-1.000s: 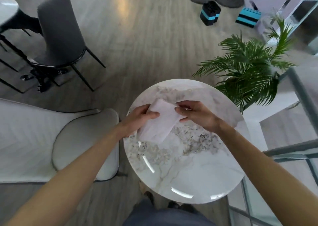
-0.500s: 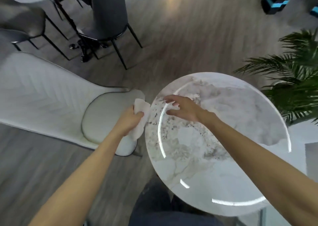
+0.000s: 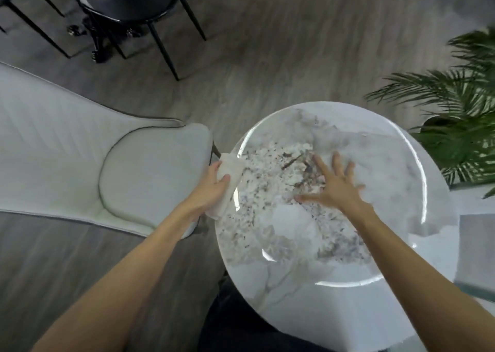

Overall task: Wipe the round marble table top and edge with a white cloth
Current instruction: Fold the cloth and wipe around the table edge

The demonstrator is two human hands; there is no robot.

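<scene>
The round marble table [image 3: 334,244] fills the lower right of the view, white with grey and brown veining and a glossy sheen. My left hand [image 3: 211,188] grips the white cloth [image 3: 229,183] and presses it against the table's left edge. The cloth is bunched and wraps over the rim. My right hand [image 3: 334,184] lies flat on the table top near its middle, fingers spread, holding nothing.
A white upholstered chair [image 3: 120,174] stands close to the left of the table, nearly touching the rim. A dark chair with black legs [image 3: 144,11] is at the back left. A green palm plant [image 3: 455,126] stands at the right. Grey wood floor lies beyond.
One second ago both hands held the cloth over the table top. The left hand has carried it to the left edge, and the right hand has let go and spread flat on the marble.
</scene>
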